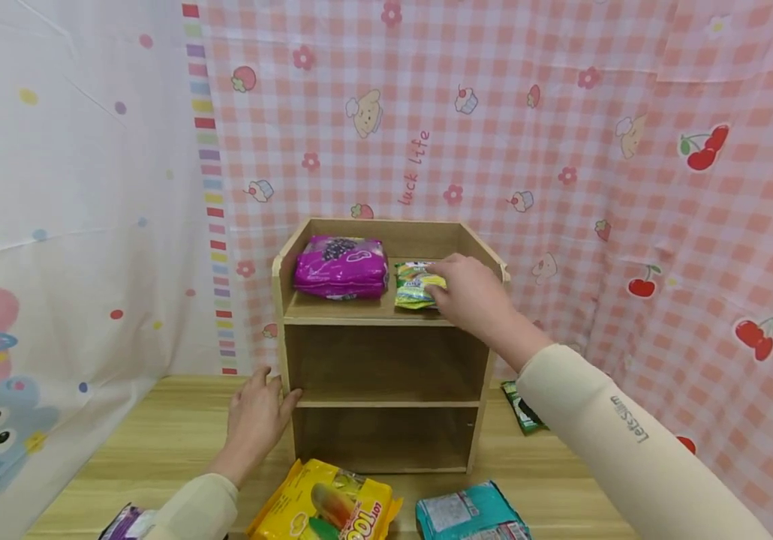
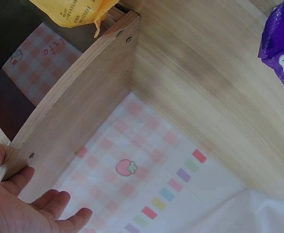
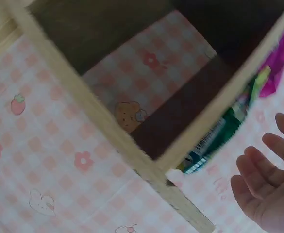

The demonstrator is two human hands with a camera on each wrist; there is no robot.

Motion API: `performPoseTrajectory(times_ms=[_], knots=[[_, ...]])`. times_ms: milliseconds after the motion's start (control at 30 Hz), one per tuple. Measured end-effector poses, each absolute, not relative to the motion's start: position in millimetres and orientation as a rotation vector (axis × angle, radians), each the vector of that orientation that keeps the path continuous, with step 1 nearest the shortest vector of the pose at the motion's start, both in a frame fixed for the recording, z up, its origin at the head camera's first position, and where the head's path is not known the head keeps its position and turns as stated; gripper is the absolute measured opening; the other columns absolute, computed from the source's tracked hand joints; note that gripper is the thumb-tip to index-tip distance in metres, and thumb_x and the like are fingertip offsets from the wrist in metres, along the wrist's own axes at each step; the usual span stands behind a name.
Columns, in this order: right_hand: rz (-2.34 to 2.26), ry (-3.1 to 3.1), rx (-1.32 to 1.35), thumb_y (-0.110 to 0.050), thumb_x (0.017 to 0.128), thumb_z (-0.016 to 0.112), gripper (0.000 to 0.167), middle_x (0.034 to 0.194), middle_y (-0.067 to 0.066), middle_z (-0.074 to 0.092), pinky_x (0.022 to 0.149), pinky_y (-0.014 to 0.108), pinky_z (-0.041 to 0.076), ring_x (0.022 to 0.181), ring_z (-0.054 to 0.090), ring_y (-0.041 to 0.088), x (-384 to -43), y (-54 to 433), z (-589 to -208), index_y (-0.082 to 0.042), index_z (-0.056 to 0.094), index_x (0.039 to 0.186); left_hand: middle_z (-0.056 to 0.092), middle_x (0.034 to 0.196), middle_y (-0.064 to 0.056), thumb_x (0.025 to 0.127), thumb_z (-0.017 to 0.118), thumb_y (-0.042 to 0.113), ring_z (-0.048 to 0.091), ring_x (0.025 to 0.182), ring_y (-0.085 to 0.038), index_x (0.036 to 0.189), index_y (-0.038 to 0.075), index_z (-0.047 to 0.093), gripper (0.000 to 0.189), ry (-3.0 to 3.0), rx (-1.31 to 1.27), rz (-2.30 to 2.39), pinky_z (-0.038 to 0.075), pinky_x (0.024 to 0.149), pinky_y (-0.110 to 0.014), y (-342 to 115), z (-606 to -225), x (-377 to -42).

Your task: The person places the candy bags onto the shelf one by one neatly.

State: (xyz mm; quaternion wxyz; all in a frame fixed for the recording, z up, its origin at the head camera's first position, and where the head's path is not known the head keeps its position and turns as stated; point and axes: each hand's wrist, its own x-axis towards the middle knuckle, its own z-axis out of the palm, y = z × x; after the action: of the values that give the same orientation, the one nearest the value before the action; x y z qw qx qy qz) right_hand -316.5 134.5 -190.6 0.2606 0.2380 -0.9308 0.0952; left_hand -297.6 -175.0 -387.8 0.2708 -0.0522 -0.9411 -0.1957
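Observation:
A small wooden shelf unit (image 1: 386, 321) stands on the table. My left hand (image 1: 258, 416) holds the front edge of its left side panel. In the left wrist view the thumb lies on the panel's inner side and a finger (image 2: 19, 180) on its outer face. On the top board lies a green-and-yellow snack packet (image 1: 415, 286), with my right hand (image 1: 470, 296) over its right part. In the right wrist view that hand's fingers (image 3: 258, 167) are spread and loosely bent, apart from the green packet. Left of it sits a purple snack bag (image 1: 342, 268) with a grape picture.
In front of the unit lie a yellow bag (image 1: 326, 502) and a teal bag (image 1: 470, 514). A purple packet (image 1: 126, 523) is beside my left forearm, and a dark green packet (image 1: 523, 409) lies right of the unit. Checked curtains (image 1: 386, 97) hang behind.

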Motion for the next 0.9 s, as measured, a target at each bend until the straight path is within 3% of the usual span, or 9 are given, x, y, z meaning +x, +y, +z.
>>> performPoseTrajectory(times_ms=[167, 300, 467, 733, 833, 900], knots=[[0.03, -2.341, 0.727, -0.014, 0.089, 0.075, 0.025, 0.101, 0.015, 0.065, 0.075, 0.047, 0.053, 0.089, 0.062, 0.033, -315, 140, -214, -0.007, 0.074, 0.113, 0.049, 0.137, -0.03, 0.097, 0.065, 0.029, 0.052, 0.119, -0.047, 0.116, -0.011, 0.065, 0.044, -2.538, -0.141, -0.523, 0.035, 0.101, -0.066, -175, -387, -298], [-0.02, -2.215, 0.749, -0.003, 0.09, 0.07, 0.009, 0.085, 0.011, 0.064, 0.063, 0.043, 0.054, 0.074, 0.062, 0.029, -318, 145, -228, -0.007, 0.077, 0.093, 0.048, 0.138, -0.03, 0.097, 0.065, 0.028, 0.051, 0.12, -0.048, 0.116, -0.011, 0.065, 0.044, -2.545, -0.141, -0.528, 0.034, 0.102, -0.066, -175, -387, -298], [-0.016, -2.161, 0.74, 0.007, 0.087, 0.064, 0.017, 0.075, 0.009, 0.061, 0.054, 0.042, 0.052, 0.067, 0.06, 0.027, -322, 148, -235, -0.006, 0.071, 0.078, 0.048, 0.138, -0.031, 0.097, 0.065, 0.028, 0.051, 0.121, -0.048, 0.115, -0.011, 0.065, 0.043, -2.535, -0.143, -0.531, 0.034, 0.102, -0.066, -175, -387, -298], [-0.011, -2.183, 0.694, 0.004, 0.086, 0.065, 0.012, 0.08, 0.01, 0.061, 0.053, 0.043, 0.053, 0.071, 0.061, 0.029, -321, 149, -241, -0.005, 0.071, 0.082, 0.049, 0.136, -0.031, 0.097, 0.065, 0.028, 0.052, 0.119, -0.048, 0.115, -0.012, 0.065, 0.043, -2.519, -0.148, -0.526, 0.035, 0.1, -0.066, -176, -388, -298], [0.014, -2.171, 0.708, -0.007, 0.092, 0.066, 0.008, 0.087, 0.012, 0.064, 0.062, 0.043, 0.055, 0.077, 0.062, 0.03, -319, 150, -244, -0.004, 0.073, 0.088, 0.049, 0.136, -0.031, 0.097, 0.065, 0.028, 0.052, 0.119, -0.048, 0.115, -0.012, 0.065, 0.043, -2.522, -0.148, -0.525, 0.035, 0.1, -0.066, -176, -389, -298], [0.047, -2.16, 0.715, -0.019, 0.095, 0.067, 0.018, 0.096, 0.014, 0.064, 0.07, 0.045, 0.055, 0.085, 0.063, 0.033, -317, 150, -248, -0.003, 0.073, 0.093, 0.049, 0.136, -0.031, 0.097, 0.065, 0.028, 0.052, 0.119, -0.048, 0.115, -0.011, 0.065, 0.043, -2.526, -0.146, -0.521, 0.035, 0.1, -0.066, -175, -389, -298]])
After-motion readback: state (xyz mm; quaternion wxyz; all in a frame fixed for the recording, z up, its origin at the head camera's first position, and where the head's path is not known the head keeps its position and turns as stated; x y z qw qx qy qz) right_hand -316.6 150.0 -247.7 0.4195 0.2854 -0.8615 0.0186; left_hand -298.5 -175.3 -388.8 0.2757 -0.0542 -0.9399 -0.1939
